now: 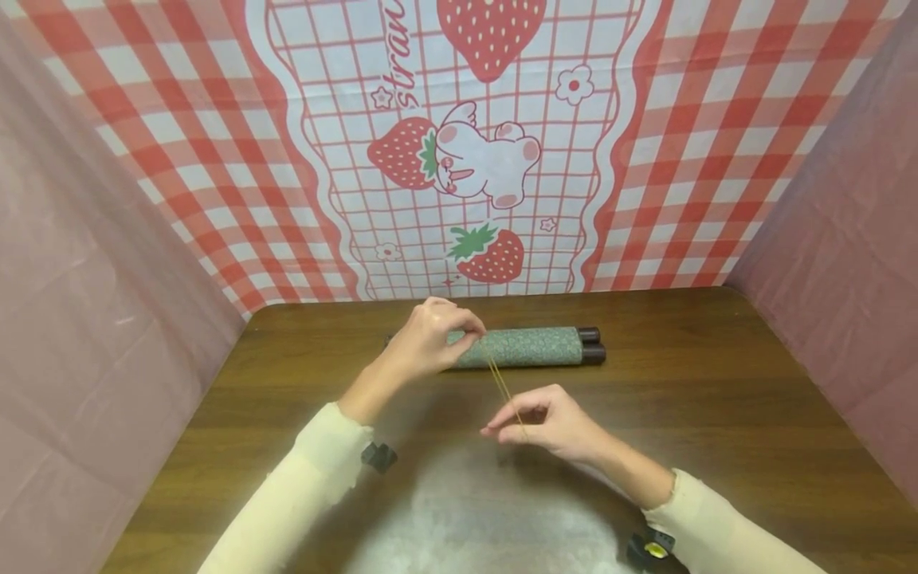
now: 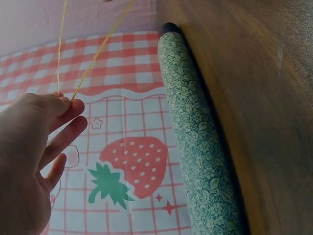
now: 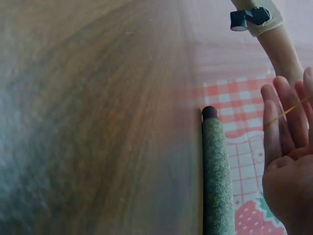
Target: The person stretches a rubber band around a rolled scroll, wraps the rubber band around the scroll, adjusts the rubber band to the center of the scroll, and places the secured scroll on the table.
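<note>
A thin yellow rubber band (image 1: 496, 376) is stretched between the two hands. My left hand (image 1: 439, 336) pinches one end between thumb and fingertips, above the left part of a rolled scroll (image 1: 534, 347). From that pinch, two strands spread apart in the left wrist view. Lower and to the right, my right hand (image 1: 558, 424) carries the other end of the loop, with the band lying across its extended fingers (image 3: 272, 132). Green patterned cloth covers the scroll, and dark rod ends stick out at its right. The left hand hides part of its left end.
The scroll lies near the back of a brown wooden table (image 1: 717, 414). Behind it hangs a red-and-white checked cloth (image 1: 681, 159) with strawberry prints. Pink curtains (image 1: 79, 279) flank both sides. Each wrist carries a small dark camera (image 1: 378, 457).
</note>
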A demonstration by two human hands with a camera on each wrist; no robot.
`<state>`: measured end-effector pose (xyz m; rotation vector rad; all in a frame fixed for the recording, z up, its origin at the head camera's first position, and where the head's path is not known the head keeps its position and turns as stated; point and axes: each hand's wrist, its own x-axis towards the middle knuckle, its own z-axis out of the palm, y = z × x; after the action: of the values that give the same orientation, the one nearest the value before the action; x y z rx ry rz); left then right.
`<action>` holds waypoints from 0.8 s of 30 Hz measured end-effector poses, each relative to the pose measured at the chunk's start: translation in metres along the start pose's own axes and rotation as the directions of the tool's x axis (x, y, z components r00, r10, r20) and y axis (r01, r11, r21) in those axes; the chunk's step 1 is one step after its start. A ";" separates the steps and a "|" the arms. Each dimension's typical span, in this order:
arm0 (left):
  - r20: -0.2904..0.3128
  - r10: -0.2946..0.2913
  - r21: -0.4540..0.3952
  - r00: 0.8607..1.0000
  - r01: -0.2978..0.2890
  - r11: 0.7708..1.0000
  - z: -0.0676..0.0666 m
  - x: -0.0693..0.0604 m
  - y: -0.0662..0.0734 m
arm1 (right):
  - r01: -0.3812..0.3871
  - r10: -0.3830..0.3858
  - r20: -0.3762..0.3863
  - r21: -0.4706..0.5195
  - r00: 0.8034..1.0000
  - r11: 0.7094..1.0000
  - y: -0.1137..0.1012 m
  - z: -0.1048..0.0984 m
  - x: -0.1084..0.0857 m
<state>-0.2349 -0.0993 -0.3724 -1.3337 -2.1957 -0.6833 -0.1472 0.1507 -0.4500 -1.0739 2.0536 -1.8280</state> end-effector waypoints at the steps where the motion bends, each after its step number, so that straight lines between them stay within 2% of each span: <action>1: 0.005 0.001 -0.005 1.000 -0.001 1.000 0.001 -0.001 -0.001 | 0.021 -0.021 -0.005 -0.002 1.000 1.000 0.000 0.000 0.000; 8: 0.092 0.024 -0.028 0.995 -0.022 0.999 0.006 0.000 -0.002 | 0.139 -0.138 -0.071 0.016 0.988 0.990 0.001 0.002 0.001; 12: 0.135 0.050 -0.039 0.990 -0.045 0.998 0.009 0.000 -0.004 | 0.203 -0.200 -0.076 0.031 0.977 0.979 0.002 0.000 0.003; 19: 0.115 0.074 -0.039 0.991 -0.070 0.997 0.012 -0.003 -0.003 | 0.228 -0.227 -0.022 0.028 0.974 0.973 0.004 -0.002 0.006; 24: 0.104 0.072 -0.046 0.992 -0.067 0.997 0.010 -0.002 -0.001 | 0.204 -0.204 -0.053 0.000 0.978 0.979 0.005 -0.001 0.007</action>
<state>-0.2360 -0.0943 -0.3816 -1.4918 -2.2160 -0.6505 -0.1550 0.1471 -0.4524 -1.2918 2.0319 -1.9747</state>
